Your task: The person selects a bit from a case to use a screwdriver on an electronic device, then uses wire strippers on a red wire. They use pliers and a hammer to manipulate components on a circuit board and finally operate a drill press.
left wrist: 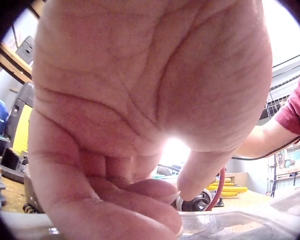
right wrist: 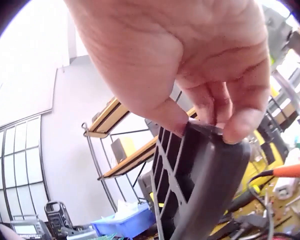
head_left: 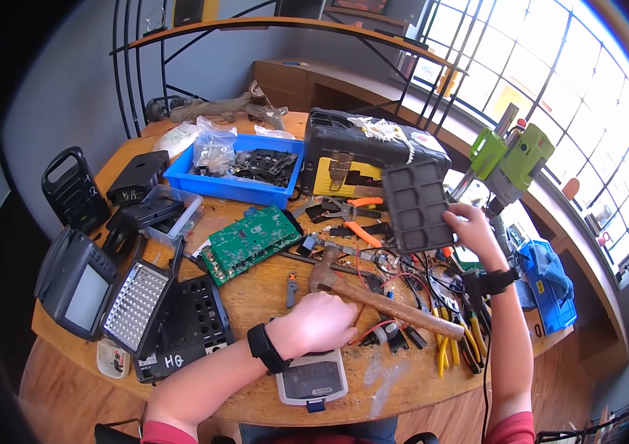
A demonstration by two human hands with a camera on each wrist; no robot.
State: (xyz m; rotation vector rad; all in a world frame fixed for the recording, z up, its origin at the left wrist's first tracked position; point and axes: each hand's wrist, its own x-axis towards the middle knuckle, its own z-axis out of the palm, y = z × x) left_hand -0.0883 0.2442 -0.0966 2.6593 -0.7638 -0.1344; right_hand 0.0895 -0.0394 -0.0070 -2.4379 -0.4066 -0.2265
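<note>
"Dark-grey plastic tray with moulded compartments (head_left: 418,211): where is it?"

"Raised above the wooden bench (head_left: 248,392), tilted up, its edge pinched between thumb and fingers of the right hand (head_left: 474,231)."

"And the left hand (head_left: 322,322)?"

"Fingers curled together, thumb close to their tips. It's over the far end of a small grey case with a clear lid (head_left: 313,381), near a hammer with a wooden handle (head_left: 394,303)."

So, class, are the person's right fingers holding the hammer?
No, the right fingers hold a dark divided tray, while the hammer lies on the table.
</note>
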